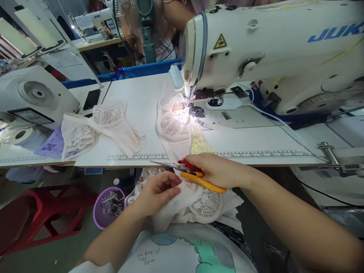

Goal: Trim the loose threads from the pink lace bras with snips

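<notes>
A white lace garment (207, 204) is lying across the person's lap, below the table edge. The left hand (159, 193) is pinching its cloth between curled fingers and thumb; the right hand (213, 168) is closing around orange-handled scissors (204, 182), whose blades are pointing left just above. On the white table (136, 93), another lace piece (174, 127) is resting beneath the lit sewing machine (256, 49). Beyond, a fan (146, 34) is standing; a purple bin (97, 214) is sitting below.

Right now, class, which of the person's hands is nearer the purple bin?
Left. The left hand lies right of the purple bin; the right hand, holding scissors, is farther right.
</notes>
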`<action>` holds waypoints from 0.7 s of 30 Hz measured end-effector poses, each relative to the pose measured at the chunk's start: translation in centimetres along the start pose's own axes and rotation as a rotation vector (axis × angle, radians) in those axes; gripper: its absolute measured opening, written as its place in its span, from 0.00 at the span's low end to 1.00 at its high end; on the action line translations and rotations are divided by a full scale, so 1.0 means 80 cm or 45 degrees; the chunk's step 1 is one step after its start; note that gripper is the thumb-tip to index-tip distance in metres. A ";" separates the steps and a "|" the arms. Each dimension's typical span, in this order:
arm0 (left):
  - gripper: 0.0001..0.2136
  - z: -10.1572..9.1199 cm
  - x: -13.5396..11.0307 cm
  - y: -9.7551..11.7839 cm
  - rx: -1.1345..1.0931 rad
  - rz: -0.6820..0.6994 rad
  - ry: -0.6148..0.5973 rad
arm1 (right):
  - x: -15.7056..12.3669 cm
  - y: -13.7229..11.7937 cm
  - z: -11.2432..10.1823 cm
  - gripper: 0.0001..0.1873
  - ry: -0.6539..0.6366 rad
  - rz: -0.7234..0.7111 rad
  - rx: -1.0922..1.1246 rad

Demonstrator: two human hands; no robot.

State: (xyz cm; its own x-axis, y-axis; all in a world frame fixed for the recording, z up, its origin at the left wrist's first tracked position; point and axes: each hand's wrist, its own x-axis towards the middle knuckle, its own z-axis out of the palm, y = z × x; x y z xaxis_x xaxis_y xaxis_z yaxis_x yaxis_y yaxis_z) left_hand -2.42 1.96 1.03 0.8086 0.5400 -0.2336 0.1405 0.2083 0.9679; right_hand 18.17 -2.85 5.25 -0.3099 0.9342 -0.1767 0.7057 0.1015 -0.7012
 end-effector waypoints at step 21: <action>0.10 0.005 0.015 0.000 -0.287 -0.050 0.217 | 0.015 -0.005 -0.005 0.13 -0.085 -0.034 0.045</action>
State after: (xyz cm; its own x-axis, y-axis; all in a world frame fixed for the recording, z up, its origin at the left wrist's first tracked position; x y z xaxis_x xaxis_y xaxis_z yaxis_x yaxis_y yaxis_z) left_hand -1.21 2.31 0.75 0.6949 0.6531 -0.3009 0.0237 0.3974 0.9173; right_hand 17.80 -1.62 5.59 -0.3708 0.9064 -0.2025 0.6739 0.1125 -0.7302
